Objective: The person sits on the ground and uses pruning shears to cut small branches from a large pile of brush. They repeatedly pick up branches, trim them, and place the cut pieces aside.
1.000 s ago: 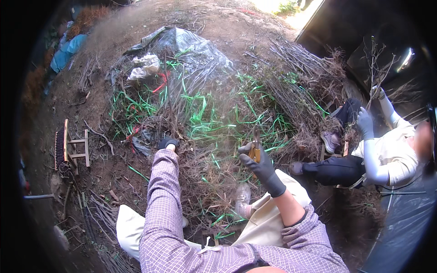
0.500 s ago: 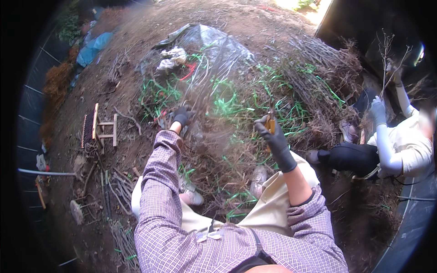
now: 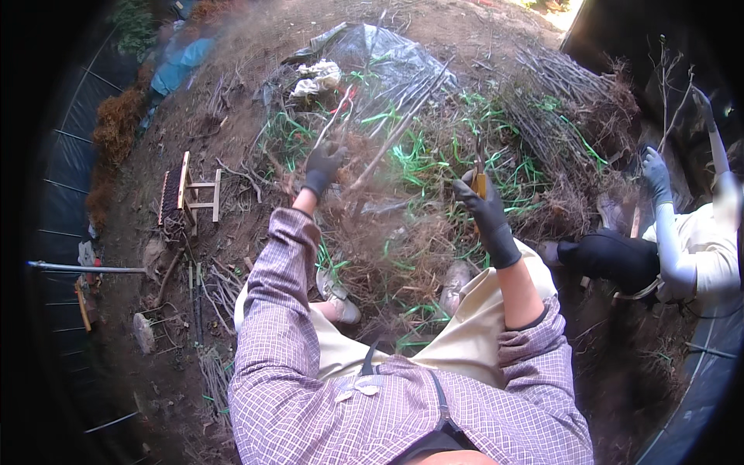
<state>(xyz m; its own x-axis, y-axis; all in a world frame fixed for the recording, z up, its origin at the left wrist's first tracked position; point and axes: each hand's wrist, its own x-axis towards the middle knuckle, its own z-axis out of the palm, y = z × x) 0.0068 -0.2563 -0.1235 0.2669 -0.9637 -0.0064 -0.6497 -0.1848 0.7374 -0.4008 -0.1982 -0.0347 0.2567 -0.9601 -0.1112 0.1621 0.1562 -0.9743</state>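
Black gloves (image 3: 488, 213), a purple checked shirt (image 3: 387, 403), beige trousers (image 3: 480, 325), green ties (image 3: 418, 159) and brown twigs (image 3: 558, 116).

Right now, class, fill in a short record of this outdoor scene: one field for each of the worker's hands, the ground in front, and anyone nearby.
Left hand: black-gloved left hand gripping thin brown twigs
Right hand: black-gloved right hand closed on a yellow-handled tool
Ground: pile of dry brush with green ties; small wooden stool to the left
Nearby: second person's grey-gloved hand at right
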